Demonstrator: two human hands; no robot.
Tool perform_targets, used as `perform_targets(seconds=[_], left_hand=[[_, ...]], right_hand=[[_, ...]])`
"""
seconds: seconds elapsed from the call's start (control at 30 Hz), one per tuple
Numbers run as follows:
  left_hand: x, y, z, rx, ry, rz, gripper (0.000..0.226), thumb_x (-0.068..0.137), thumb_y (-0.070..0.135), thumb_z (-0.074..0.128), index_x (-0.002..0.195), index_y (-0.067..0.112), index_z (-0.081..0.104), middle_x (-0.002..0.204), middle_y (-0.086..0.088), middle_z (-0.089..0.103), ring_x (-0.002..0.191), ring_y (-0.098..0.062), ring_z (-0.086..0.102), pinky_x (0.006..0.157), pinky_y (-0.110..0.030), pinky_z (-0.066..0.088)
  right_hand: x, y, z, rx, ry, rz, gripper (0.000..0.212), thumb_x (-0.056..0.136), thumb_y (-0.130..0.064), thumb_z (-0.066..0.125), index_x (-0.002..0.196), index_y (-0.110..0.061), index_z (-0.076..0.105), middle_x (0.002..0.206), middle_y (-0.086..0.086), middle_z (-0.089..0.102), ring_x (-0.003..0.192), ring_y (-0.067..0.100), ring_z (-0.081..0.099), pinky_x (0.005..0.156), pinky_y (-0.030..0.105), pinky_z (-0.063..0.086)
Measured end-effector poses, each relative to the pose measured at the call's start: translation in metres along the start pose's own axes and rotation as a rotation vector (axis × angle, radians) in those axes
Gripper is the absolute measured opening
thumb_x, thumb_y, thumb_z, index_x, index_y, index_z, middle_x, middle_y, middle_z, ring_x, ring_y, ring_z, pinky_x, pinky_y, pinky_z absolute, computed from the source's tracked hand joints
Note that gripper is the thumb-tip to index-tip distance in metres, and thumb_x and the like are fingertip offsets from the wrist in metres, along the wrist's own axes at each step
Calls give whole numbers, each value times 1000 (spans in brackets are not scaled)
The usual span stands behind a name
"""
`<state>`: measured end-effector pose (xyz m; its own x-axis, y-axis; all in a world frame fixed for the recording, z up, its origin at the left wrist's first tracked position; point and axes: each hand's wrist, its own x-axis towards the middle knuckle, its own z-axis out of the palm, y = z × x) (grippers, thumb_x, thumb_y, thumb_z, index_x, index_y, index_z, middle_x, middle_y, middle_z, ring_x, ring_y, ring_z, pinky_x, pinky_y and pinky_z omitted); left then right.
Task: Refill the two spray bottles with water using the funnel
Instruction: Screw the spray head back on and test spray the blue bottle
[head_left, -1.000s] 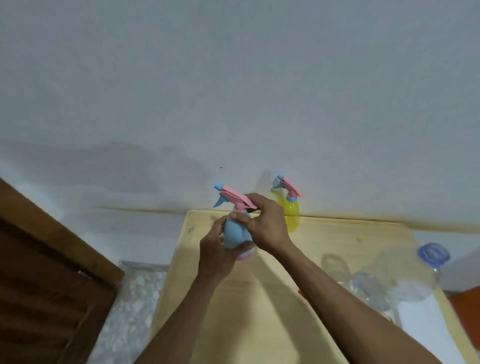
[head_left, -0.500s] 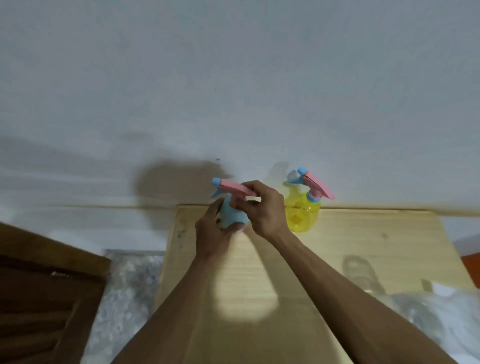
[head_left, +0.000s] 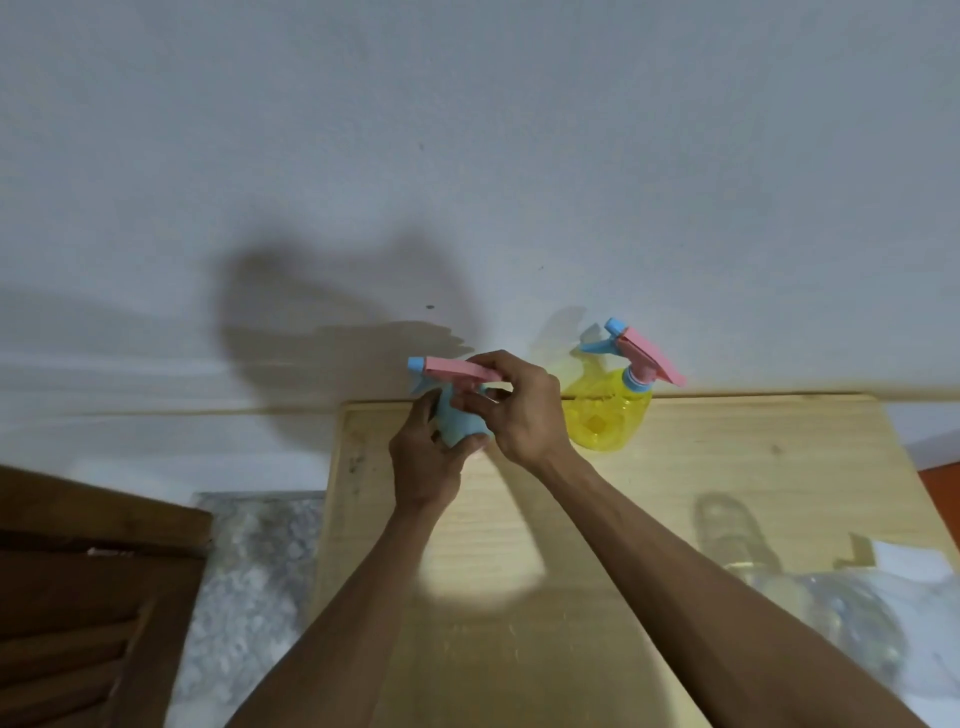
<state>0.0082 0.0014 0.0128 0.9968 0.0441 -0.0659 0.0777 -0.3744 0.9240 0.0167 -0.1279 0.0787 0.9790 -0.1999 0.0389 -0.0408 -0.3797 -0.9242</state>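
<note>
I hold a small blue spray bottle (head_left: 457, 423) with a pink and blue trigger head near the far left corner of the wooden table (head_left: 727, 467). My left hand (head_left: 426, 457) grips its body from the left and below. My right hand (head_left: 519, 410) pinches the neck just under the pink spray head. A yellow spray bottle (head_left: 605, 415) with the same pink and blue head stands upright to the right, against the wall. No funnel shows.
A large clear plastic water jug (head_left: 810, 597) lies blurred at the table's right side, with white paper (head_left: 904, 566) beside it. A dark wooden door (head_left: 78, 597) is at lower left, above a speckled floor (head_left: 249, 571). A white wall rises behind the table.
The view has shifted left and down across the frames. The blue bottle has come down close to the table's far edge. Both hands stay on it, the right at the spray head.
</note>
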Motion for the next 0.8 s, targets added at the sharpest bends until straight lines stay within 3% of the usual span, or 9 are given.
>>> perform_targets(seconds=[0.17, 0.23, 0.3, 0.37, 0.47, 0.53, 0.6, 0.7, 0.8], left_hand=[[2, 4, -4, 53, -17, -15, 78, 62, 33, 90, 130, 21, 55, 116, 8, 68, 100, -10, 67, 79, -27, 58], [-4, 6, -7, 141, 8, -78, 77, 59, 31, 93, 123, 14, 54, 112, 7, 64, 92, -12, 62, 70, -22, 46], [-17, 5, -6, 204, 68, -174, 65, 58, 25, 93, 108, 9, 54, 103, -3, 62, 90, -22, 60, 68, -25, 38], [-35, 3, 1, 199, 29, -208, 52, 62, 22, 92, 95, 12, 52, 94, -8, 62, 87, -30, 63, 69, -29, 41], [-60, 9, 28, 148, -106, -161, 42, 68, 18, 90, 90, 11, 55, 84, -2, 57, 77, -27, 63, 67, -22, 43], [-63, 22, 49, 109, -156, -124, 45, 70, 13, 89, 103, 6, 59, 95, -4, 59, 79, -16, 61, 67, -5, 39], [-57, 39, 70, 107, -220, -64, 60, 73, 14, 87, 123, 4, 56, 117, -7, 60, 93, -14, 61, 81, -2, 39], [-40, 54, 98, 122, -286, -9, 79, 73, 23, 86, 140, 12, 47, 136, -6, 56, 122, -22, 53, 105, -32, 42], [-23, 58, 118, 96, -315, -12, 85, 64, 37, 84, 140, 27, 46, 137, 4, 57, 123, -17, 54, 101, -43, 50]], right_hand=[[-7, -7, -2, 18, 20, 51, 45, 76, -14, 88, 117, -16, 70, 106, -3, 73, 98, 15, 67, 85, 33, 59], [-19, -10, -8, 59, 101, 98, 43, 75, -13, 88, 113, -17, 68, 103, -5, 70, 98, 13, 67, 80, 27, 58], [-40, -11, -21, 87, 266, 145, 33, 75, -11, 87, 97, -19, 63, 90, -5, 65, 87, 14, 65, 71, 28, 55], [-64, -6, -42, 91, 489, 175, 34, 76, -14, 86, 88, -23, 55, 84, -3, 58, 79, 17, 60, 68, 31, 52], [-78, 6, -78, 37, 716, 206, 47, 74, -23, 89, 99, -32, 50, 100, -3, 53, 86, 15, 54, 75, 38, 51], [-69, 12, -97, 5, 690, 247, 63, 73, -28, 90, 121, -29, 50, 117, -4, 52, 98, 13, 54, 83, 36, 50], [-55, 18, -111, 12, 580, 277, 76, 72, -30, 91, 135, -26, 49, 128, -7, 55, 109, 11, 56, 90, 32, 48], [-38, 25, -124, 47, 445, 258, 67, 74, -28, 90, 132, -23, 59, 124, -9, 65, 113, 2, 59, 96, 20, 44], [-28, 30, -125, 57, 390, 239, 47, 76, -23, 89, 119, -22, 70, 106, -13, 73, 96, -6, 64, 79, 4, 42]])
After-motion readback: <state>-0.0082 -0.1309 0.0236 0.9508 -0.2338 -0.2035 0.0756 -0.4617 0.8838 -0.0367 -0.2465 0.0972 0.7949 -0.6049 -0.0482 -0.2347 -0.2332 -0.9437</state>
